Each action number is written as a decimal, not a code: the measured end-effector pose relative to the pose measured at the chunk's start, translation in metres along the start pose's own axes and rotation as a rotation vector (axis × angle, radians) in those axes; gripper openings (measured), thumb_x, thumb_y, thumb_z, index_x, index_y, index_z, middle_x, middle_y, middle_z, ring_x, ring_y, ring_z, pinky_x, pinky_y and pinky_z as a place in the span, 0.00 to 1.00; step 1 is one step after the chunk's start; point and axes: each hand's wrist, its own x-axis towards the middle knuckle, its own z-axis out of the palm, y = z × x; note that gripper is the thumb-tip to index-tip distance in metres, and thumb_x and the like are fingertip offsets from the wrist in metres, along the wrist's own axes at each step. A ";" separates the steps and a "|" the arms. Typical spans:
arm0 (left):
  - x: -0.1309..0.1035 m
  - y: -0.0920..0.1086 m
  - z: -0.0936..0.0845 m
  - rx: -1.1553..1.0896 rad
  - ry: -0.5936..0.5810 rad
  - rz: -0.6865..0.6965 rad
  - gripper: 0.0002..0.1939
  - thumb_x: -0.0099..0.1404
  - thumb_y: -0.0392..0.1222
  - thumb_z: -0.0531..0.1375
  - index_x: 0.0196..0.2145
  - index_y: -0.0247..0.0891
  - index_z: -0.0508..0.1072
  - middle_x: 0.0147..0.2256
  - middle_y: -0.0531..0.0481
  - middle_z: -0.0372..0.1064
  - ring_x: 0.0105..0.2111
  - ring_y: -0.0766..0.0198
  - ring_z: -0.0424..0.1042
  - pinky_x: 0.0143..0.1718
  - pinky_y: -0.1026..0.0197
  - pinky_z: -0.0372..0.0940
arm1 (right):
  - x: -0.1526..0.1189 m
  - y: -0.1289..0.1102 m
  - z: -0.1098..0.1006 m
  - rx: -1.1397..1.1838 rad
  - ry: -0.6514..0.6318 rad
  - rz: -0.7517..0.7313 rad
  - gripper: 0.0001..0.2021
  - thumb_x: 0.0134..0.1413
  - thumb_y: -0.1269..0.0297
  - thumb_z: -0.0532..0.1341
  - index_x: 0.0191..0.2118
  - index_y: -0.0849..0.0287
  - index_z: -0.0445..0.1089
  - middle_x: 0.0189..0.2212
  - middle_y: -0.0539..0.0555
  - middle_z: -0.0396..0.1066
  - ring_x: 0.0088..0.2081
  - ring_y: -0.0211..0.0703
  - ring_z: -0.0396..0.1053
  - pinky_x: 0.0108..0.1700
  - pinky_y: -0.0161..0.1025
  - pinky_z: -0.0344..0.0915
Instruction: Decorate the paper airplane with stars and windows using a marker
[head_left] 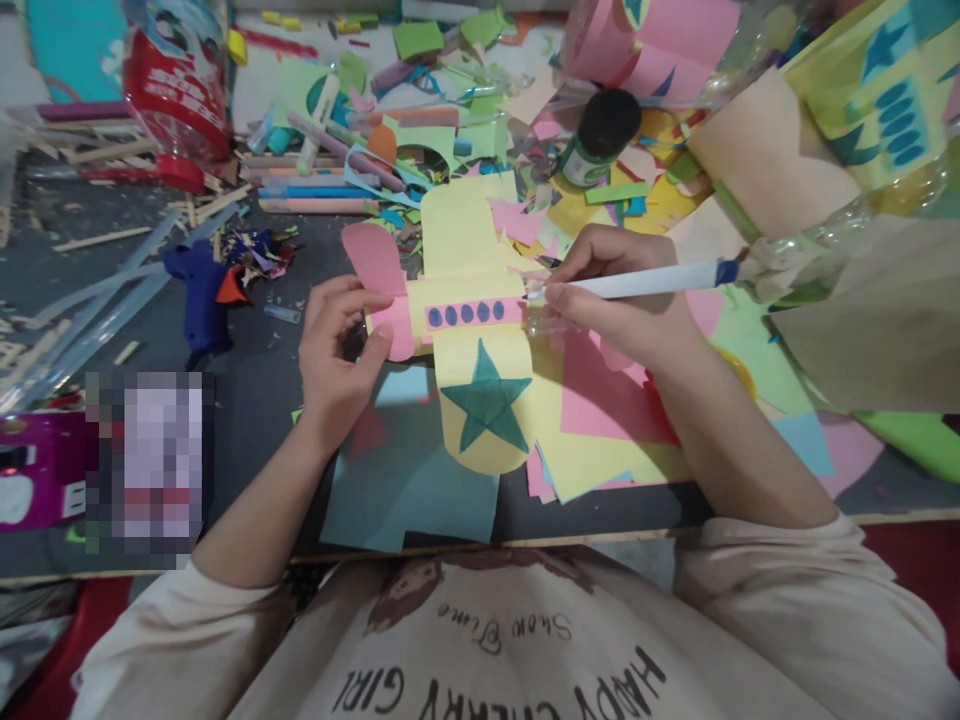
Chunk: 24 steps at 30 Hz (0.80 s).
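A paper model plane (465,292) with a yellow body and wings lies before me. Five-odd blue ovals run along a pink strip (466,314) on its side, and a green star (487,397) marks the near wing. My left hand (341,345) grips the pink tail end (390,325), thumb on the near side and fingers on the far side. My right hand (619,290) is closed on a white marker (649,280) with a dark blue end pointing right. The marker's tip is at the plane's right end, close to the strip; whether it touches cannot be told.
A blue glue gun (201,290) lies left, near a red-labelled bottle (176,95). Beyond the plane are several markers (319,190) and paper scraps. A dark-capped jar (600,140) stands behind my right hand. Coloured sheets (611,390) lie under my right forearm.
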 end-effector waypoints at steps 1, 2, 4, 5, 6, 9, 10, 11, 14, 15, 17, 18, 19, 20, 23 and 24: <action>0.000 0.000 0.000 0.003 -0.001 -0.002 0.07 0.68 0.46 0.63 0.44 0.50 0.78 0.48 0.48 0.70 0.49 0.56 0.74 0.44 0.57 0.73 | -0.001 -0.001 -0.001 -0.020 -0.003 0.017 0.13 0.50 0.65 0.71 0.25 0.54 0.66 0.23 0.49 0.72 0.25 0.41 0.71 0.25 0.38 0.68; 0.000 0.000 0.000 0.004 -0.002 -0.004 0.07 0.68 0.46 0.63 0.44 0.49 0.78 0.48 0.48 0.70 0.49 0.56 0.74 0.44 0.57 0.73 | -0.001 -0.002 -0.001 -0.031 -0.004 0.022 0.12 0.50 0.65 0.71 0.25 0.54 0.66 0.24 0.49 0.73 0.26 0.42 0.72 0.25 0.39 0.69; 0.001 0.000 0.000 -0.001 -0.006 -0.005 0.07 0.68 0.46 0.63 0.44 0.49 0.78 0.48 0.48 0.70 0.49 0.56 0.74 0.44 0.57 0.74 | -0.003 -0.002 0.001 -0.046 -0.007 -0.001 0.11 0.51 0.65 0.70 0.25 0.53 0.67 0.25 0.50 0.74 0.26 0.43 0.73 0.25 0.40 0.68; 0.001 0.000 0.000 -0.009 -0.005 -0.003 0.07 0.68 0.46 0.63 0.44 0.49 0.78 0.48 0.47 0.70 0.50 0.55 0.74 0.44 0.57 0.74 | -0.004 -0.002 0.002 -0.056 -0.009 -0.021 0.11 0.51 0.65 0.70 0.25 0.53 0.67 0.25 0.51 0.74 0.26 0.44 0.73 0.25 0.40 0.67; 0.001 0.000 0.000 -0.019 -0.005 0.001 0.07 0.68 0.46 0.63 0.44 0.50 0.78 0.48 0.47 0.70 0.50 0.55 0.74 0.44 0.56 0.74 | -0.005 -0.002 0.003 -0.072 -0.011 -0.041 0.12 0.52 0.64 0.69 0.25 0.53 0.66 0.24 0.51 0.74 0.26 0.44 0.73 0.25 0.41 0.66; 0.001 0.000 0.000 -0.034 0.000 0.012 0.07 0.69 0.47 0.64 0.43 0.50 0.78 0.47 0.47 0.70 0.50 0.55 0.74 0.43 0.56 0.74 | -0.005 -0.002 0.004 -0.111 -0.021 -0.067 0.12 0.54 0.66 0.68 0.24 0.53 0.65 0.24 0.50 0.74 0.26 0.44 0.72 0.24 0.41 0.63; 0.002 0.000 0.000 -0.028 0.001 0.013 0.07 0.69 0.48 0.64 0.43 0.49 0.79 0.47 0.47 0.71 0.49 0.55 0.74 0.43 0.56 0.74 | -0.005 -0.002 0.004 -0.115 -0.026 -0.072 0.12 0.54 0.66 0.68 0.25 0.52 0.65 0.24 0.50 0.74 0.25 0.43 0.72 0.24 0.40 0.62; 0.002 0.000 0.000 -0.021 0.000 0.016 0.07 0.69 0.48 0.64 0.43 0.49 0.79 0.47 0.47 0.71 0.49 0.56 0.74 0.43 0.57 0.73 | -0.005 -0.002 0.004 -0.119 -0.035 -0.076 0.12 0.54 0.67 0.68 0.25 0.52 0.64 0.24 0.49 0.74 0.25 0.42 0.71 0.24 0.40 0.62; 0.001 -0.002 -0.001 -0.031 -0.015 0.042 0.08 0.70 0.46 0.63 0.45 0.45 0.79 0.48 0.45 0.71 0.50 0.58 0.73 0.43 0.59 0.72 | -0.006 -0.002 0.003 -0.127 -0.051 -0.098 0.12 0.56 0.67 0.68 0.26 0.52 0.65 0.23 0.47 0.73 0.24 0.39 0.70 0.25 0.39 0.62; 0.001 -0.003 -0.001 -0.041 -0.019 0.056 0.09 0.70 0.45 0.63 0.46 0.44 0.79 0.48 0.45 0.71 0.50 0.59 0.73 0.43 0.60 0.72 | -0.006 -0.001 0.003 -0.127 -0.057 -0.104 0.11 0.56 0.67 0.67 0.27 0.53 0.66 0.23 0.47 0.73 0.23 0.39 0.69 0.25 0.39 0.62; 0.001 -0.004 -0.001 -0.055 -0.020 0.070 0.09 0.70 0.45 0.64 0.46 0.43 0.79 0.48 0.45 0.71 0.50 0.59 0.73 0.43 0.61 0.71 | -0.007 0.002 0.002 -0.112 -0.072 -0.110 0.10 0.55 0.67 0.67 0.28 0.53 0.67 0.23 0.48 0.74 0.23 0.39 0.69 0.25 0.39 0.62; 0.001 -0.004 -0.001 -0.057 -0.017 0.071 0.09 0.70 0.46 0.64 0.46 0.43 0.79 0.48 0.45 0.71 0.50 0.59 0.73 0.43 0.61 0.71 | -0.007 0.003 0.002 -0.104 -0.081 -0.110 0.09 0.55 0.66 0.68 0.28 0.53 0.68 0.24 0.48 0.74 0.23 0.39 0.69 0.24 0.39 0.62; 0.002 -0.004 -0.001 -0.057 -0.015 0.068 0.09 0.70 0.47 0.64 0.46 0.43 0.79 0.48 0.45 0.70 0.50 0.59 0.73 0.43 0.61 0.71 | -0.008 0.004 0.002 -0.098 -0.089 -0.109 0.08 0.55 0.66 0.68 0.28 0.53 0.69 0.24 0.48 0.75 0.23 0.39 0.69 0.24 0.39 0.63; 0.002 -0.003 -0.001 -0.056 -0.015 0.064 0.10 0.71 0.48 0.64 0.45 0.43 0.79 0.48 0.45 0.70 0.50 0.59 0.73 0.43 0.60 0.71 | -0.008 0.005 0.001 -0.096 -0.094 -0.110 0.08 0.55 0.65 0.68 0.28 0.54 0.69 0.24 0.48 0.75 0.23 0.39 0.69 0.24 0.39 0.63; 0.002 -0.003 -0.001 -0.035 -0.015 0.063 0.12 0.71 0.51 0.63 0.45 0.43 0.79 0.48 0.45 0.70 0.49 0.58 0.73 0.42 0.59 0.70 | -0.008 0.004 0.001 -0.111 -0.105 -0.113 0.08 0.54 0.65 0.68 0.27 0.55 0.70 0.25 0.48 0.75 0.24 0.38 0.69 0.25 0.38 0.63; 0.002 -0.002 -0.001 -0.027 -0.015 0.068 0.12 0.71 0.52 0.63 0.45 0.43 0.79 0.48 0.45 0.70 0.49 0.58 0.73 0.42 0.59 0.70 | -0.007 0.003 0.001 -0.120 -0.109 -0.111 0.08 0.54 0.65 0.68 0.27 0.55 0.70 0.25 0.48 0.74 0.24 0.38 0.69 0.26 0.37 0.63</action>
